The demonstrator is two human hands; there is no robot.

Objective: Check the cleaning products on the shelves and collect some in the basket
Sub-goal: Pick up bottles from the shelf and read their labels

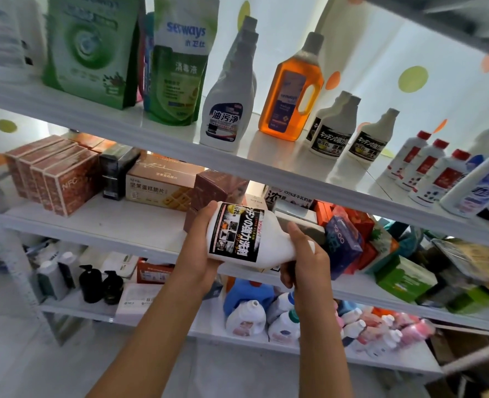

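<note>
I hold a white cleaner bottle (237, 234) with a black label on its side in front of the shelves. My left hand (198, 242) grips its base end from the left and below. My right hand (306, 259) grips its neck end, fingers curled round it. Matching white bottles with black labels (333, 133) stand on the upper shelf (163, 130), beside an orange bottle (290, 90) and a white degreaser bottle (226, 116). No basket is in view.
Green refill pouches (177, 73) stand at the upper left. White red-capped bottles (426, 165) line the upper shelf's right end. Boxes (56, 173) fill the middle shelf. Black pump bottles (94, 282) and detergent jugs (246, 314) sit on the lower shelf.
</note>
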